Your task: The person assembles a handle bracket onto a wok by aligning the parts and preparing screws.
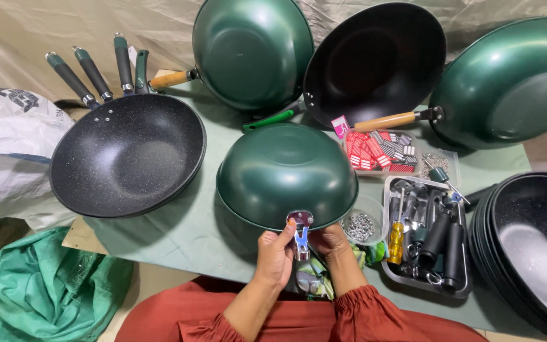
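Held at lower centre of frame: metal handle bracket (300, 233), pinched by left hand (276, 256) and right hand (332, 244) against upturned green wok (286, 174); judged liable to slip on curved rim.

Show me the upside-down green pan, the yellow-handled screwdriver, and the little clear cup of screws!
Upside-down green metal pan (284, 168): head view, on its domed bottom.
Yellow-handled screwdriver (396, 243): head view, on its yellow grip.
Small clear plastic cup of screws (360, 227): head view, on the screws inside.
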